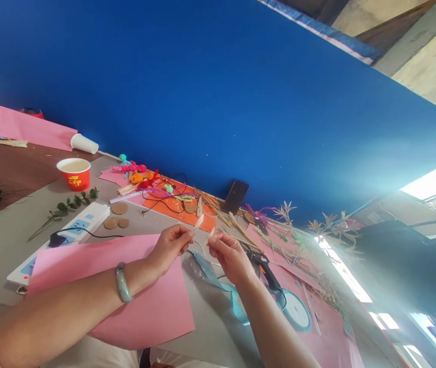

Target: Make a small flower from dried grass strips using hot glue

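Observation:
My left hand [174,243], with a bracelet on its wrist, pinches a thin pale leaf-shaped piece [199,223] that points upward. Close by on the right, my right hand [231,255] has thumb and fingers closed on a smaller pale leaf-shaped piece [211,234]. The two hands are a little apart above the grey table. Below my left forearm lies a large pink paper sheet [156,306]. A light blue ribbon [208,271] runs beneath my right hand. Beside that wrist rest a black glue gun [269,273] and a ribbon spool [297,311].
On the left are a white power strip [83,225], a green leaf sprig [62,207] and a red paper cup [75,175]. Wooden discs [111,223] lie near orange paper [164,207] with tangled cords. A phone [236,196] leans against the blue partition [202,102]; dried stems lie right.

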A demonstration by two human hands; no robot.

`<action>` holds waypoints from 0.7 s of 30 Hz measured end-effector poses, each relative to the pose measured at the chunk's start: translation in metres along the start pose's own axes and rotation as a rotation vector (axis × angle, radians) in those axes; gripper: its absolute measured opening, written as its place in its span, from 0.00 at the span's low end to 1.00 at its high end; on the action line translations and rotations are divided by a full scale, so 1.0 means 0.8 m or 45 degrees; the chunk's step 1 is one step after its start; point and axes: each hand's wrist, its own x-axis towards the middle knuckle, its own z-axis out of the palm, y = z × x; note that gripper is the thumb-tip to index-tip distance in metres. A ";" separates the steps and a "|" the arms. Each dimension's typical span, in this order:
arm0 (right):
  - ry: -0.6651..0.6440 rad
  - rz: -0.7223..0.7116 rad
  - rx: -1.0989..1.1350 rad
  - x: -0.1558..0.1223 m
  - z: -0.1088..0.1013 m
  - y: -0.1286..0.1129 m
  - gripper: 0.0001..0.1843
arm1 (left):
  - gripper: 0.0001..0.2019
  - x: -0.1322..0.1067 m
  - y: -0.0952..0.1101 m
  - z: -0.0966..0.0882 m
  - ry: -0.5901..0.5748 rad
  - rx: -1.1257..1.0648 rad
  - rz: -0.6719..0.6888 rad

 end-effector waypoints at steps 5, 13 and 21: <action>0.052 -0.065 -0.137 0.003 -0.005 0.002 0.14 | 0.15 0.000 0.001 0.001 -0.006 0.022 0.002; 0.123 -0.181 -0.760 -0.001 -0.057 -0.030 0.13 | 0.14 -0.001 0.011 0.001 0.079 0.036 -0.058; 0.048 -0.055 -1.198 0.034 -0.071 0.006 0.10 | 0.15 0.001 0.007 -0.004 0.065 0.058 -0.064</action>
